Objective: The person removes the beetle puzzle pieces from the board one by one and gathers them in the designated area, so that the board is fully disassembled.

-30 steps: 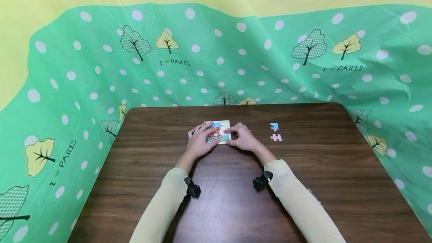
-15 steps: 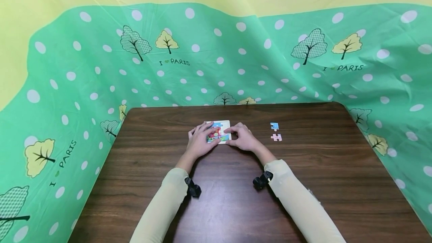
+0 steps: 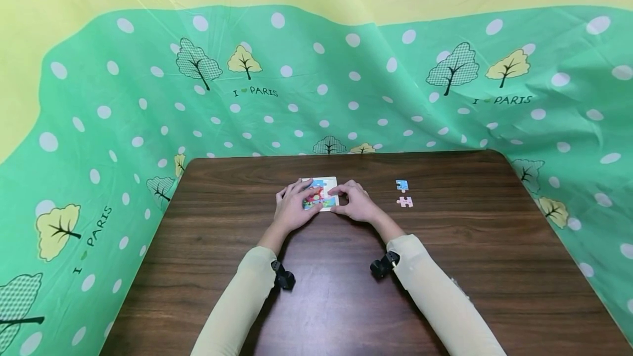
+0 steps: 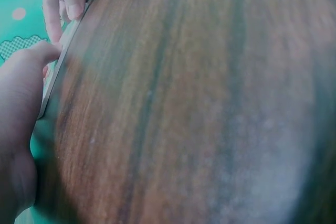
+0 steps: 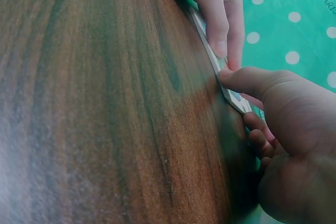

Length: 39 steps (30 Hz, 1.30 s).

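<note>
A small jigsaw puzzle in a white frame lies on the table, its picture mostly red, blue and green. My left hand holds its left side, with fingers reaching over the picture and the thumb by the near edge. From the other side, my right hand has index finger and thumb at either side of a bluish-green puzzle piece in the lower right corner. In the right wrist view the right thumb lies right at the frame's near rim. Both palms hide parts of the puzzle's sides.
To the right lie two loose puzzle pieces: a blue one and, nearer, a pink one. They rest on the dark wooden table. A green dotted cloth hangs behind the table and along its sides.
</note>
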Available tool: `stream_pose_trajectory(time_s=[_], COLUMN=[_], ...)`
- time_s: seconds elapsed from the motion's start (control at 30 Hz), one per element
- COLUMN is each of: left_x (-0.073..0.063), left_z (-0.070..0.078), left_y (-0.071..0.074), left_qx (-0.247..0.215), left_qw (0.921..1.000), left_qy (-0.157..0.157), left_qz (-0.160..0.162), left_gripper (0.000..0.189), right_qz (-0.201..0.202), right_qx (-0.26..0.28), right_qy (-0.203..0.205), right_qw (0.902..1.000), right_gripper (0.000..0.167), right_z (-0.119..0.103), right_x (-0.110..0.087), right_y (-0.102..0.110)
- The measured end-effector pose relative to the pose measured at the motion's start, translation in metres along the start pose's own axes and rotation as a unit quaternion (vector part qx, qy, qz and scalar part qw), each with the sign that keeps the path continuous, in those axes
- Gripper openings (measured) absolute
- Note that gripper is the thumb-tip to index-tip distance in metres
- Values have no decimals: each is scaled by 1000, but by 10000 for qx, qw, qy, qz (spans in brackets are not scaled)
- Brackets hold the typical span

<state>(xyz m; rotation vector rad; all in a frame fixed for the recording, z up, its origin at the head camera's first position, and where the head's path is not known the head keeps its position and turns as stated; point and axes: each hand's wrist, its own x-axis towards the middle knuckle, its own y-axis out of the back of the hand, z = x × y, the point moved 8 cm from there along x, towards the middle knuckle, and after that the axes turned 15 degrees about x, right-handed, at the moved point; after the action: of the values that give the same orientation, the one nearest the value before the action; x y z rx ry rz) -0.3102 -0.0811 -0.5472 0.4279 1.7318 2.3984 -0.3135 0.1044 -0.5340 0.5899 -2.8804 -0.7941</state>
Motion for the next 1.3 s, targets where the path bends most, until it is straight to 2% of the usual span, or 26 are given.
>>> stream_pose_trajectory(time_s=[0.23, 0.57, 0.77, 1.0, 1.3], left_x=[1, 3, 3, 0, 0], left_z=[-4, -5, -3, 2, 1], left_y=[-4, -5, -4, 4, 2], left_qx=[-268, -395, -327, -70, 24], left_qw=[9995, 9989, 9992, 9997, 9998], left_qy=[41, 132, 183, 198, 198], left_qz=[143, 210, 160, 120, 35], left_gripper=[50, 49, 48, 47, 47], right_qz=[5, -7, -5, 7, 32], right_qx=[-31, -26, 16, 214, 568], right_qy=[-29, -81, -131, 48, 178], right_qw=[10000, 10000, 9999, 9998, 9982], right_gripper=[41, 40, 40, 40, 39], right_z=[0, 0, -1, -4, -11], right_x=[-1, 0, 0, 1, 2], right_y=[0, -1, 0, 1, 2])
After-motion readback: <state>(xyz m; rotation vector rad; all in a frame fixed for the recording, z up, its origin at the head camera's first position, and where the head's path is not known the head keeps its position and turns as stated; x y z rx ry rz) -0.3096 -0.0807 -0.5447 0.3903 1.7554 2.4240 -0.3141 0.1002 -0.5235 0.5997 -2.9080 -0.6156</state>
